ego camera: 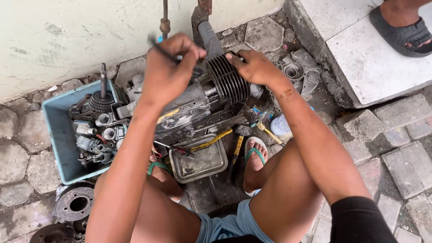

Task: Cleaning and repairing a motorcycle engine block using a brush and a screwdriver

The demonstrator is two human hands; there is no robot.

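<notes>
Your bare knees are framing the bottom of the view as you are squatting in green-strapped flip-flops [254, 155] on the stone paving. Between your feet a shallow metal tray [198, 162] is sitting, holding oily residue and a few small bits at its far edge. Just beyond it the engine block [189, 110] is lying on its side, its finned cylinder [228, 80] pointing toward the wall. Your left hand [167, 67] is closing tightly around a thin dark tool [163, 50], fingers fully curled, holding it above the block beside the cylinder. Your right hand [255, 67] is resting loosely open on the top of the finned cylinder, fingertips touching the fins, gripping nothing. To your left a blue plastic bin [56, 130] is holding a gear on an upright shaft [102, 96] and a jumble of small metal engine parts. A yellow-handled hammer [238, 144] is lying beside the tray, and another person's sandalled foot [402, 27] is standing on the tiled step.
</notes>
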